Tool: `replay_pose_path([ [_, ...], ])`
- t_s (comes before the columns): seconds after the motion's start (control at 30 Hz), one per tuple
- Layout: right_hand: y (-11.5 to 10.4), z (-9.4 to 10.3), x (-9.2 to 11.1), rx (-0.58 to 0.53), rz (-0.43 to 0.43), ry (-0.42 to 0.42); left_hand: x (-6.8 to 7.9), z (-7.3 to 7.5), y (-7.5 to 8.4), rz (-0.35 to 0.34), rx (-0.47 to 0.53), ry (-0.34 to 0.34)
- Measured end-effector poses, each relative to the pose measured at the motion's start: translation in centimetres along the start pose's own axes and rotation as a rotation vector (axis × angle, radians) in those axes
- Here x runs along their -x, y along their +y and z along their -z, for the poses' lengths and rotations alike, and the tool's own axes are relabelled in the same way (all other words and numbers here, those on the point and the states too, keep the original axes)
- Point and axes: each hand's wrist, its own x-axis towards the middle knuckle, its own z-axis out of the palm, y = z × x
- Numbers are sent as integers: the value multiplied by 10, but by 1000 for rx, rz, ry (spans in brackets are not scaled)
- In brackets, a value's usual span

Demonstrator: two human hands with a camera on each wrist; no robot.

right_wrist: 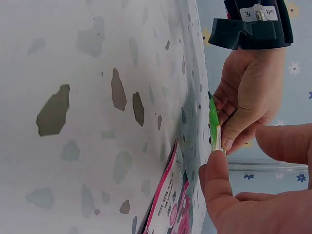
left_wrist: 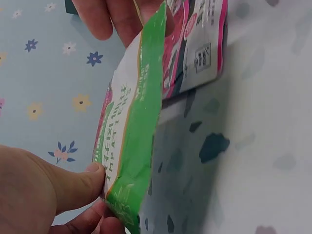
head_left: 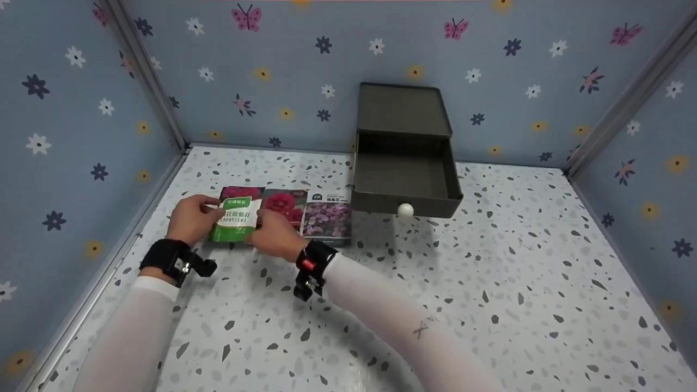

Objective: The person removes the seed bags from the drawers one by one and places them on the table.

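Left hand [head_left: 190, 220] pinches the left edge of a green-and-white packet [head_left: 234, 218], thumb on the printed face and fingers bent behind it, so the grip is nearly closed on the thin edge. Right hand [head_left: 277, 237] is at the packet's right edge, fingers partly bent and touching it; cannot tell whether thumb and fingers close on it from both sides. Packet position: left part of the speckled table [head_left: 490, 277], leftmost in a row of three, pink blooms printed along its top; in the left wrist view it stands tilted, its green lower edge raised off the surface with a shadow below. Just right of it is a middle packet [head_left: 280, 203] printed with a large red flower; contact between the two cannot be judged. Next in the row, a right-hand packet [head_left: 328, 220] shows small pink-purple flowers and is just beside a dark grey box [head_left: 381, 202]. The box stands near the back wall [head_left: 294, 71], its lid [head_left: 403, 109] raised and leaning back, a round white knob [head_left: 405, 210] on the front. Both forearms wear white sleeves [head_left: 128, 332], and each wrist carries a black strap [head_left: 173, 260] with a small device. Walls are blue, patterned with flowers and butterflies.
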Motion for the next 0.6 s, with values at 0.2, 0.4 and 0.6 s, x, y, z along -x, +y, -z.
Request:
replay_pose_path([
  [0.2,1,-7,2,-35,-19,-75,-1,1,-5,34,0,-2],
  [0.4,-2,-12,5,-64,-74,-105,-3,1,-13,59,-12,-11],
  [0.6,0,-16,6,-79,-82,-115,-5,0,-16,62,-39,-11],
])
